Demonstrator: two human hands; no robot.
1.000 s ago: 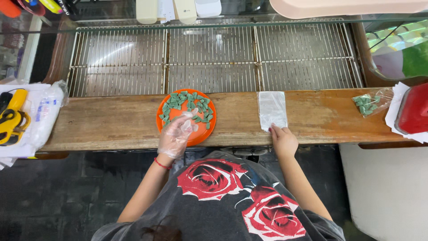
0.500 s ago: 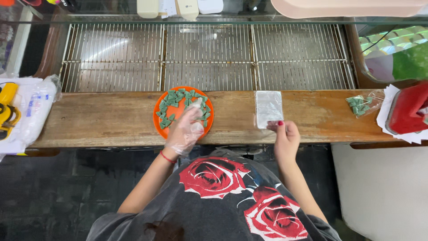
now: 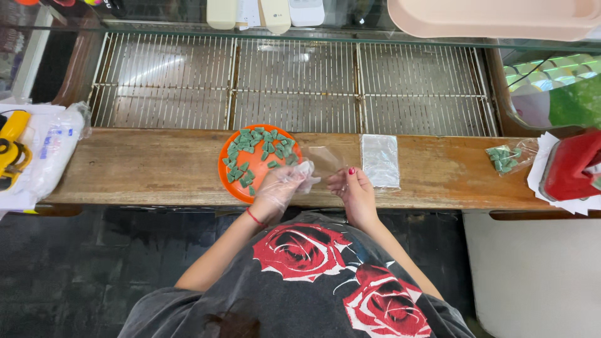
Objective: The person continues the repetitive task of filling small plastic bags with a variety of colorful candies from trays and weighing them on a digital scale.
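Holding a clear small bag (image 3: 327, 161) between them, the gloved left hand (image 3: 280, 184) and bare right hand (image 3: 352, 186) pinch its edges; the orange plate (image 3: 226, 164) of green pieces (image 3: 258, 150) sits just beyond the left hand on the tabletop (image 3: 150, 169).

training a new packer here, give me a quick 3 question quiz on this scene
1. True or false: the orange plate holds green pieces.
2. Which hand wears a clear glove? A) left hand B) right hand
3. What lies on the counter just right of the right hand?

Key: 1 true. 2 A. 3 a stack of clear bags; a filled bag lies further right.
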